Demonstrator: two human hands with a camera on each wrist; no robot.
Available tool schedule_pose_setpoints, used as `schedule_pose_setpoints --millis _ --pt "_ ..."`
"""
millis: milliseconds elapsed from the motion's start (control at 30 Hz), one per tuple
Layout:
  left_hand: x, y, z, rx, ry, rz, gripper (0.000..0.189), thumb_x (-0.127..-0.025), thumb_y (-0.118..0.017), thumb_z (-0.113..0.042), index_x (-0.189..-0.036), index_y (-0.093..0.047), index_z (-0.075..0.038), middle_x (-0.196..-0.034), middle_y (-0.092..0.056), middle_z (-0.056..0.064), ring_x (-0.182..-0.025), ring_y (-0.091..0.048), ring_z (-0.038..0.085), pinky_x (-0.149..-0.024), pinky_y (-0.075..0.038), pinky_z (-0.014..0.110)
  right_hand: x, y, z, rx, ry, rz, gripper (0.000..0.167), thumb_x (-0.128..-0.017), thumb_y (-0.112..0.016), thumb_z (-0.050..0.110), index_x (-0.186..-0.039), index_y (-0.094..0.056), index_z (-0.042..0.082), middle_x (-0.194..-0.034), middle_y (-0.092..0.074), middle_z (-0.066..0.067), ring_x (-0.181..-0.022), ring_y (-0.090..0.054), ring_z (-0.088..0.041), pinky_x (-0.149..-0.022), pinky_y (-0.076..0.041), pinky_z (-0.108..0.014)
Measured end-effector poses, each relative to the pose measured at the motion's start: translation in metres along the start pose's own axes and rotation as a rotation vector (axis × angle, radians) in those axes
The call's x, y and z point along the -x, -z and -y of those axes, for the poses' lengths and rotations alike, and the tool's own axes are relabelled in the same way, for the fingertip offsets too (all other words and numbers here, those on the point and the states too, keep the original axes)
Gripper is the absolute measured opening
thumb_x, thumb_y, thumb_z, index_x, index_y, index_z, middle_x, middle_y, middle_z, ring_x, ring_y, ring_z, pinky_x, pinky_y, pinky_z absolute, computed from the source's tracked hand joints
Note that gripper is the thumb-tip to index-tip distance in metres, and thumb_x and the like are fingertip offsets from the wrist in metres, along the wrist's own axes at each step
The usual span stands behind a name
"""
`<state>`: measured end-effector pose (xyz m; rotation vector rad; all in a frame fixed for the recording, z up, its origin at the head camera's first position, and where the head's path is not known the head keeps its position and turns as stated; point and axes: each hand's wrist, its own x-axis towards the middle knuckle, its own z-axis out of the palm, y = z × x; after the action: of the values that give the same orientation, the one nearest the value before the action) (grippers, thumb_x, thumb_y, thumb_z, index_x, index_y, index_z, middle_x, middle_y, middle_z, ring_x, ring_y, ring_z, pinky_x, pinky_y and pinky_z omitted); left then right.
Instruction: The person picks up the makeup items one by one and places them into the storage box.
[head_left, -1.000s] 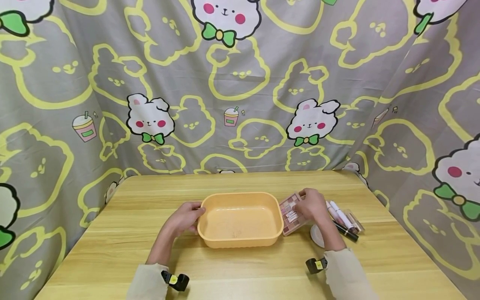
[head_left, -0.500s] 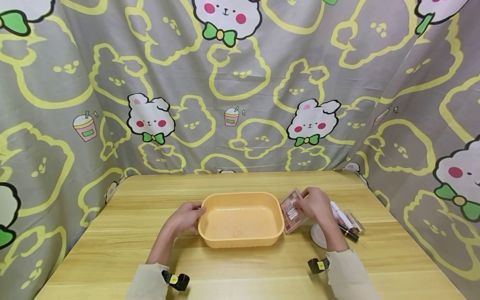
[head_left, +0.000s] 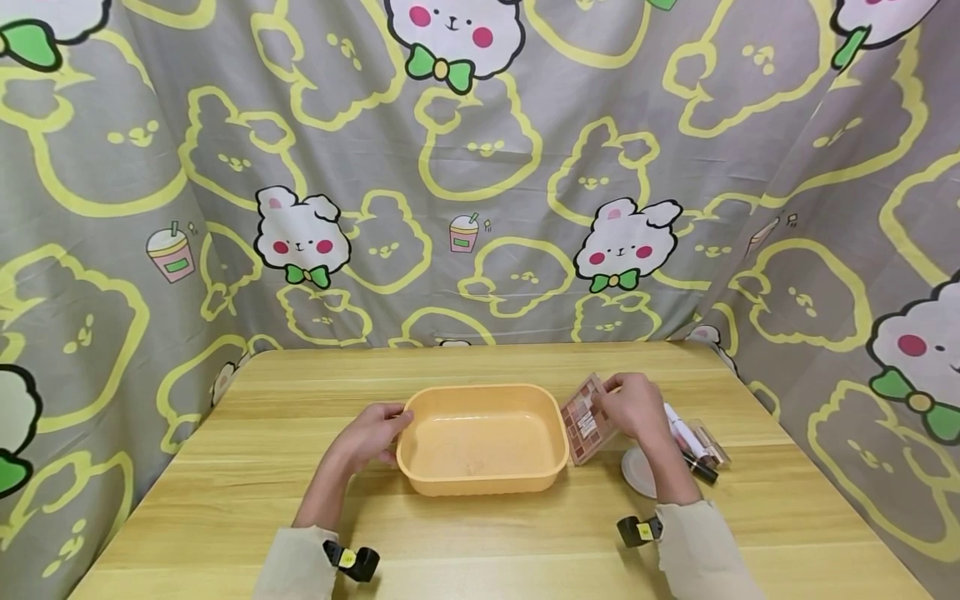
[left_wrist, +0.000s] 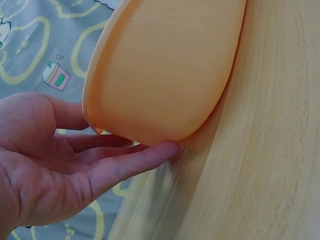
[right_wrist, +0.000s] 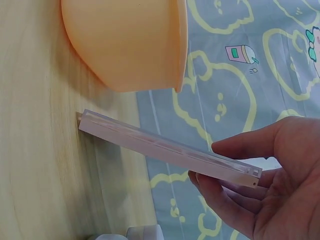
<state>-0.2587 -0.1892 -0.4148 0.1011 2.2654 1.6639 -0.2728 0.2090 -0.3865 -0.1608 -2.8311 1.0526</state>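
A yellow-orange plastic basin [head_left: 482, 487] stands on the wooden table in front of me. At its left end, my left hand [head_left: 367, 435] holds it with the thumb at the rim; the left wrist view has the fingers [left_wrist: 145, 159] against the outside wall. Just right of the basin, my right hand [head_left: 633, 404] pinches an eyeshadow palette [head_left: 580, 419] with a clear lid and brownish pans. Thumb and fingers grip its upper edge in the right wrist view. The palette [right_wrist: 150, 145] is tilted, its lower edge close over the tabletop.
Behind and beneath my right forearm lie a round white case [head_left: 637, 472], a white tube [head_left: 681, 427], a black tube [head_left: 703, 472] and a small clear-lidded case [head_left: 712, 443]. A patterned curtain [head_left: 480, 208] closes off the back and sides of the table [head_left: 480, 542].
The palette has been raised and tilted more steeply by my right hand, which shifted slightly right. Its near corner has come away from the basin a little. My left hand stays on the basin.
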Motion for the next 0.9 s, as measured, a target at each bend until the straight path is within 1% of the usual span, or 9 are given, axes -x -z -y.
schedule_pose_setpoints --millis 100,200,367,467,567,733,900 --pt "-0.0008 -0.0003 0.0006 0.024 -0.007 0.0 0.046 -0.11 -0.041 -0.019 -0.146 -0.044 0.009 -0.126 -0.062 0.029 -0.109 -0.068 0.037 -0.076 -0.063 0.045 0.0002 0.0011 0.0005 0.001 -0.004 0.004 0.023 -0.087 -0.067 0.017 -0.099 -0.073 -0.001 -0.075 -0.069 -0.007 -0.065 -0.057 -0.02 -0.052 -0.041 -0.029" --pt "-0.0024 -0.0007 0.0015 0.023 -0.015 -0.018 0.045 -0.11 -0.041 -0.018 -0.145 -0.045 0.01 -0.128 -0.063 0.028 -0.113 -0.066 0.037 -0.082 -0.062 0.046 0.0003 0.0018 0.0007 0.001 -0.002 0.004 0.023 -0.087 -0.066 0.018 -0.099 -0.073 -0.001 -0.076 -0.069 -0.007 -0.066 -0.057 -0.02 -0.052 -0.041 -0.029" --pt "-0.0048 -0.001 0.003 0.011 -0.018 -0.05 0.043 -0.11 -0.041 -0.017 -0.143 -0.049 0.01 -0.125 -0.065 0.026 -0.112 -0.067 0.033 -0.086 -0.061 0.044 0.0004 0.0025 0.0014 -0.007 -0.001 -0.001 0.024 -0.088 -0.066 0.018 -0.1 -0.073 -0.001 -0.074 -0.069 -0.007 -0.066 -0.058 -0.02 -0.053 -0.042 -0.029" --pt "-0.0056 -0.0007 0.0038 0.009 -0.018 -0.053 0.043 -0.11 -0.041 -0.017 -0.142 -0.049 0.01 -0.124 -0.065 0.026 -0.109 -0.067 0.032 -0.087 -0.06 0.042 0.0003 0.0029 0.0023 -0.01 0.003 -0.02 0.024 -0.087 -0.066 0.018 -0.1 -0.073 -0.001 -0.08 -0.071 -0.01 -0.071 -0.06 -0.023 -0.055 -0.043 -0.029" --pt "-0.0058 -0.0007 0.0041 0.01 -0.019 -0.057 0.043 -0.11 -0.041 -0.017 -0.143 -0.049 0.009 -0.125 -0.065 0.025 -0.111 -0.067 0.032 -0.088 -0.06 0.042 0.0001 0.0039 0.0037 -0.014 0.017 -0.054 0.025 -0.087 -0.065 0.019 -0.1 -0.074 0.0 -0.086 -0.072 -0.013 -0.074 -0.061 -0.024 -0.056 -0.043 -0.029" --pt "-0.005 -0.0007 0.0036 0.005 -0.017 -0.059 0.043 -0.11 -0.042 -0.018 -0.143 -0.049 0.009 -0.126 -0.065 0.025 -0.114 -0.066 0.033 -0.089 -0.06 0.043 0.001 0.007 0.0072 -0.055 0.038 -0.113 0.027 -0.089 -0.066 0.021 -0.102 -0.074 0.0 -0.087 -0.073 -0.015 -0.07 -0.061 -0.023 -0.054 -0.044 -0.029" --pt "-0.0057 -0.0006 0.0045 0.01 -0.028 -0.045 0.043 -0.11 -0.042 -0.017 -0.143 -0.048 0.011 -0.126 -0.064 0.026 -0.112 -0.067 0.032 -0.089 -0.06 0.043 0.0038 0.01 0.0102 -0.091 0.036 -0.139 0.029 -0.09 -0.065 0.022 -0.105 -0.075 0.0 -0.084 -0.074 -0.014 -0.063 -0.059 -0.019 -0.052 -0.044 -0.029"
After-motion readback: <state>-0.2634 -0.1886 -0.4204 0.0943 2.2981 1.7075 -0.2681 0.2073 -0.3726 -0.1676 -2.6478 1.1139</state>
